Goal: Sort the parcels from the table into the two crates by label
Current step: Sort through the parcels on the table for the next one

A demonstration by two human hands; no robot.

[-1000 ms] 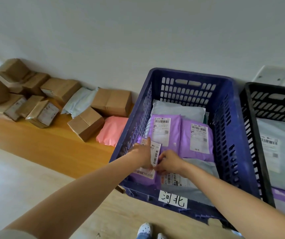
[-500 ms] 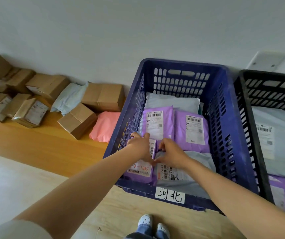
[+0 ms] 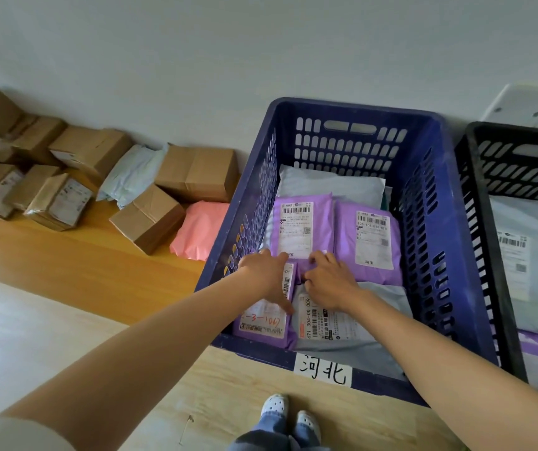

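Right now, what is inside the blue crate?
In the blue crate: a left purple mailer and a right purple mailer in the middle, a pale mailer behind, a grey mailer in front. The left hand and right hand hold a near purple mailer. Anything underneath is covered.

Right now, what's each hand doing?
Left hand: gripping the small purple parcel.
Right hand: fingers pinching that parcel's edge.
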